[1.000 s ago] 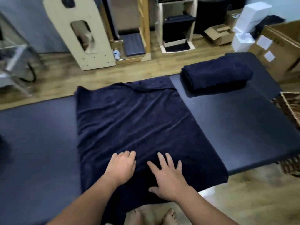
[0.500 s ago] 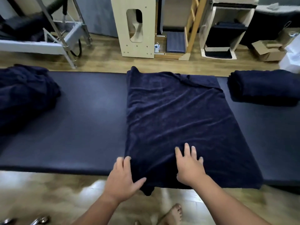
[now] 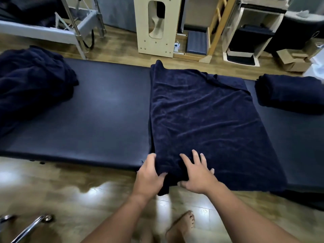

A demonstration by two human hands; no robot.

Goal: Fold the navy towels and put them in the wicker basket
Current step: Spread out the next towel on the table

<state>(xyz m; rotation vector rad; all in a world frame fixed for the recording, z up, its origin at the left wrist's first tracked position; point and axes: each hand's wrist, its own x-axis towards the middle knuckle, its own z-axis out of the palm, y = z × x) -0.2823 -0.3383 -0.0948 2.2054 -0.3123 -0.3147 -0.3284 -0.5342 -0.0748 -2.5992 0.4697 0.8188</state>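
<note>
Navy towel (image 3: 201,120): left hand (image 3: 149,174) grip now clamped on near corner; right hand (image 3: 198,174) still flat.

A towel (image 3: 206,120) is lying spread across the table (image 3: 105,116) in front of me, its near corner hanging over the edge. My left hand (image 3: 149,176) and right hand (image 3: 198,176) are sitting on that corner. A pile (image 3: 31,81) is lying far left, a folded towel (image 3: 289,93) far right.

I see a dark padded tabletop (image 3: 105,120) carrying three navy things: a crumpled towel heap (image 3: 31,81) at left, a spread towel (image 3: 206,123) across the middle, a folded towel (image 3: 291,93) at right.
</note>
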